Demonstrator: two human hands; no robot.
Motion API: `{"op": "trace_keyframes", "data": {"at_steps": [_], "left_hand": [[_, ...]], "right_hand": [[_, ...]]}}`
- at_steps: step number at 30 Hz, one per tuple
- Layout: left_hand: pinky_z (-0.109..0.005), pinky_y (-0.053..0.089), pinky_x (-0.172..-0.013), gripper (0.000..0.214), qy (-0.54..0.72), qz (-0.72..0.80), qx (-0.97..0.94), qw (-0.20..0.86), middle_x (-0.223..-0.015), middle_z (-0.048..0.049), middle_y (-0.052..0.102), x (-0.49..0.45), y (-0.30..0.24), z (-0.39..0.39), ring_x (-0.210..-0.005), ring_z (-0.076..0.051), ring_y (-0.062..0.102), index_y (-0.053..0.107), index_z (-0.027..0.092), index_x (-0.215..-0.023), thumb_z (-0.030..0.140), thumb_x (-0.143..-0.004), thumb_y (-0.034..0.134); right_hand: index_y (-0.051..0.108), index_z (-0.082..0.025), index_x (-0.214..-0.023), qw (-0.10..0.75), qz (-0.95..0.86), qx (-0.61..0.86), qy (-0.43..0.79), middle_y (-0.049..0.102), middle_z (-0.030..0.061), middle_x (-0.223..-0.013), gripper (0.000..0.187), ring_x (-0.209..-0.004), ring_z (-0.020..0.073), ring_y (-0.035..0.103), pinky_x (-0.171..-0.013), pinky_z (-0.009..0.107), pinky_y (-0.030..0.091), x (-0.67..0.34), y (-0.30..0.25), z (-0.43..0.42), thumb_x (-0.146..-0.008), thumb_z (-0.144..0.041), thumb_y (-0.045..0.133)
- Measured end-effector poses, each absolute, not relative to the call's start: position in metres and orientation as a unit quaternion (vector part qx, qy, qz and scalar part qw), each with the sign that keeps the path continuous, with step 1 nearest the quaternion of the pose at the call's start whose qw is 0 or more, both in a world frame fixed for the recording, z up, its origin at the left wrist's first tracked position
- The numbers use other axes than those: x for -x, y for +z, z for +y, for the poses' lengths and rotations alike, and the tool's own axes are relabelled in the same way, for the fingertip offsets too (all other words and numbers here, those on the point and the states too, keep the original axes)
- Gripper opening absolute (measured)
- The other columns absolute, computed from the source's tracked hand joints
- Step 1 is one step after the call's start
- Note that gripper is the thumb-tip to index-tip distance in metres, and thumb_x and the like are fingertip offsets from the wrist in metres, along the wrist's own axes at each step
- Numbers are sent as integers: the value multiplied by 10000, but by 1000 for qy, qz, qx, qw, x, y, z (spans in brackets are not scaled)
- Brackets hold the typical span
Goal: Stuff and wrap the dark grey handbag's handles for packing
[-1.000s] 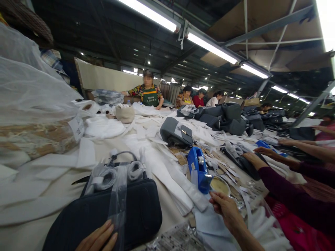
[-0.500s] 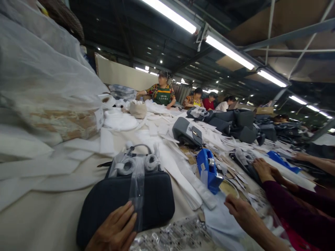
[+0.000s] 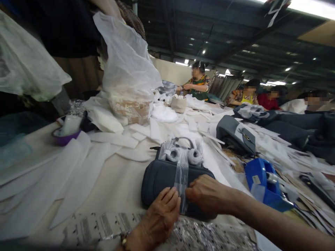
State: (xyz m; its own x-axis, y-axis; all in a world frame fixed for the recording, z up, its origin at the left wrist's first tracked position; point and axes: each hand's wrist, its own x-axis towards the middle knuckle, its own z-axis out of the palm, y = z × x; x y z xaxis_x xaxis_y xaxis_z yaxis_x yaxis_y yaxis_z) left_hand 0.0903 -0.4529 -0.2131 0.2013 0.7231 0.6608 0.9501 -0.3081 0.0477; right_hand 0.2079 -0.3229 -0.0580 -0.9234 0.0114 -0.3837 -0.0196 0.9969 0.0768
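A dark blue-grey bag (image 3: 157, 179) lies on the table before me, its top handle (image 3: 184, 139) pointing away. Rolled white wrapping (image 3: 195, 157) sits near the handle. A strip of clear plastic (image 3: 181, 170) runs down over the bag's middle. My left hand (image 3: 163, 216) rests open, fingers stretched along the bag's front beside the strip. Just right of the strip, my right hand (image 3: 205, 193) presses on the bag with curled fingers; what they hold, if anything, is hidden. Printed clear plastic bags (image 3: 104, 225) lie under my left wrist.
A blue tape dispenser (image 3: 261, 184) stands to the right. Behind it is another grey bag (image 3: 230, 134). White padding sheets (image 3: 78, 174) cover the left, near a purple bowl (image 3: 66, 138). A plastic-covered bundle (image 3: 133, 109) stands behind. Several people, including one in an apron (image 3: 199, 92), work farther off.
My right hand has moved left from near the tape dispenser onto the bag. My left hand stays on the bag beside the strip. The view has swung left.
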Motion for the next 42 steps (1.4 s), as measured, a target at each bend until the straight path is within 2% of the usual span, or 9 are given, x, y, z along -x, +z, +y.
{"op": "trace_keyframes", "data": {"at_steps": [5,10,16,21,23,27,35,42], "left_hand": [[-397,315,-1056,324,-248,-561,772,168,-1129,-110,632,-88,-211,-454,-1162,-242,511,562,91,-1136,211,-844,487],[-413,283,-1078,335,-260,-562,769,161,-1117,-106,633,-88,-213,-454,-1176,-239,492,560,87,-1145,212,-851,459],[-415,293,-1060,311,-266,-559,765,175,-1055,-81,652,-88,-207,-454,-1112,-237,528,582,92,-1111,204,-867,426],[-405,279,-1067,302,-278,-560,761,173,-1040,-74,656,-89,-207,-454,-1103,-232,537,587,88,-1096,202,-864,431],[-397,261,-1082,306,-286,-562,757,172,-1044,-71,658,-91,-211,-453,-1109,-228,536,579,86,-1110,205,-859,450],[-391,260,-1090,315,-289,-569,752,164,-1047,-74,661,-92,-218,-453,-1115,-223,535,567,86,-1125,215,-848,491],[-382,325,-1052,312,-291,-570,745,187,-1018,-83,671,-92,-215,-451,-1082,-210,557,570,98,-1112,223,-836,497],[-373,356,-1032,303,-307,-571,739,182,-1033,-78,676,-93,-212,-451,-1073,-208,562,583,101,-1104,224,-845,483]], "right_hand": [[625,-147,-823,184,979,36,78,697,78,-720,159,-645,198,668,-485,276,258,-172,-75,-305,-764,-76,496],[648,-156,-809,195,977,40,75,708,77,-717,139,-660,198,678,-480,265,250,-159,-79,-299,-795,-108,518],[681,-156,-816,188,978,13,85,715,98,-681,118,-657,212,676,-501,256,273,-150,-82,-294,-804,-246,606],[673,-173,-806,191,978,27,82,713,69,-655,138,-651,200,676,-492,251,257,-149,-80,-288,-798,-308,647],[657,-162,-845,189,978,32,84,710,69,-653,186,-648,201,674,-492,250,259,-148,-80,-285,-793,-341,659],[601,-109,-997,176,979,47,95,701,99,-658,412,-657,230,669,-501,263,267,-143,-80,-277,-776,-451,660],[613,-158,-929,158,975,97,120,688,71,-656,456,-660,197,650,-514,273,253,-141,-85,-262,-813,-593,539],[632,-146,-901,152,974,90,139,685,70,-640,489,-651,201,645,-524,284,285,-140,-80,-268,-785,-615,560]]}}
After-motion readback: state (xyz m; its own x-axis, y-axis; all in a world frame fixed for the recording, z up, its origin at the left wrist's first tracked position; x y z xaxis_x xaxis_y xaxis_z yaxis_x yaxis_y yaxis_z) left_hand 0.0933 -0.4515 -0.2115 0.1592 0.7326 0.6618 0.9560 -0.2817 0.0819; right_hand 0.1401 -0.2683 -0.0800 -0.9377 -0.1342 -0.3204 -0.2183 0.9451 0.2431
